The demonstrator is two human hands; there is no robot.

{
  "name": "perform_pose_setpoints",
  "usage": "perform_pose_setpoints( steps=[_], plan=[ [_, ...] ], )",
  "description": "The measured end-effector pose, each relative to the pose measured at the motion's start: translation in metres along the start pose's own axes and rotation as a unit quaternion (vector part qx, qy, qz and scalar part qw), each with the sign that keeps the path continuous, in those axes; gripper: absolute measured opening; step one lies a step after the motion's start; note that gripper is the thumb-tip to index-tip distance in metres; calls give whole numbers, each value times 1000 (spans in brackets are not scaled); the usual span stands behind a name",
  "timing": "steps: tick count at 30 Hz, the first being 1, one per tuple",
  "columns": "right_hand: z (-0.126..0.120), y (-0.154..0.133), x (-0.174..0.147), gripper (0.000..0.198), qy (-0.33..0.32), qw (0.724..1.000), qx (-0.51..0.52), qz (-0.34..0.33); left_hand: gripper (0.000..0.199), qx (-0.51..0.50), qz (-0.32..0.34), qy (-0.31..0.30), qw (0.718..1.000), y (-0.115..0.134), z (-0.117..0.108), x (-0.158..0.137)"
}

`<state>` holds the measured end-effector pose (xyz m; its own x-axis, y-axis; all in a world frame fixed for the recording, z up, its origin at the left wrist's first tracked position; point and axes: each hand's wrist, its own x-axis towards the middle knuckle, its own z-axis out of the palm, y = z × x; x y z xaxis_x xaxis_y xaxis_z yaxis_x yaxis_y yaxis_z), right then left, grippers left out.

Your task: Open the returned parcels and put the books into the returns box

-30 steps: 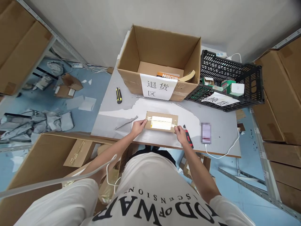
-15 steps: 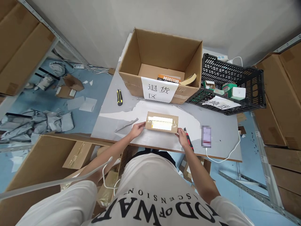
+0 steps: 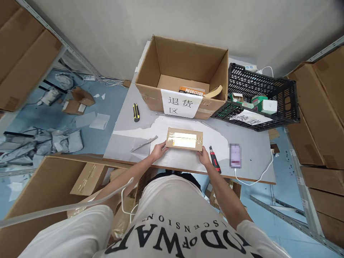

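A small taped cardboard box (image 3: 170, 142) with a white label on top is held level over the near middle of the table. My left hand (image 3: 159, 150) grips its left end near the lower corner. At the opposite end, my right hand (image 3: 204, 156) is closed on the near right corner. Some fingers of both hands are hidden under or behind the box. Just right of my right hand lies a red and black utility knife (image 3: 215, 160) with its blade end pointing away from me.
Behind stands a large open carton (image 3: 150, 96) holding an orange box and a tape roll. To its right is a black plastic crate (image 3: 291, 104) with small boxes. A yellow-black cutter (image 3: 136, 112) lies left; a phone (image 3: 235, 156) on a cable lies right. Torn white paper (image 3: 212, 134) covers the tabletop.
My right hand has shifted slightly left and down along the box's end, leaving more of the red knife showing. The box stays in nearly the same place; the view has shifted a little.
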<state>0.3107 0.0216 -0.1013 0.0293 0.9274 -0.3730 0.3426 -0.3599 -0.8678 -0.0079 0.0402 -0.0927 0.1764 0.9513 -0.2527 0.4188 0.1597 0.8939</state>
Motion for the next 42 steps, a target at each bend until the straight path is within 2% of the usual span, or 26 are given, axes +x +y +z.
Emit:
perform_pose_setpoints(
  steps=[3,6,10,13,18,22,25,27,30,33,37,42],
  plan=[
    [-3,-10,-11,30,-18,999,12,-27,51,48,-4,8,999,10,-10,-8],
    [-6,-19,-23,27,0,999,-39,-22,49,115,-26,43,992,24,-18,-12],
    [-6,-26,-26,36,26,990,-138,2,49,160,-57,86,982,38,-17,-5],
    [-5,-27,-20,39,20,987,-161,16,47,174,-77,81,978,39,-13,5],
    [-9,-26,-10,43,24,986,-161,30,50,153,-84,49,983,28,-13,11],
    [-13,-10,-13,40,-9,996,-83,30,45,40,-62,2,997,2,-16,0],
    [-11,9,-20,36,-20,1000,-23,1,62,25,-54,-14,998,-17,-10,-18],
    [-7,18,-24,51,-28,999,-33,-15,71,54,-44,-32,997,-23,-2,-30],
    [3,23,-27,63,-43,998,-53,0,63,57,-30,-40,997,-24,12,-39],
    [8,19,-28,53,-35,998,-44,25,53,26,-30,-15,999,-20,19,-41],
    [3,9,-31,43,-51,998,-1,-25,53,8,-25,18,999,-6,12,-42],
    [-10,-17,-32,39,-34,994,-70,-73,54,96,-45,89,990,31,-3,-35]
  ],
)
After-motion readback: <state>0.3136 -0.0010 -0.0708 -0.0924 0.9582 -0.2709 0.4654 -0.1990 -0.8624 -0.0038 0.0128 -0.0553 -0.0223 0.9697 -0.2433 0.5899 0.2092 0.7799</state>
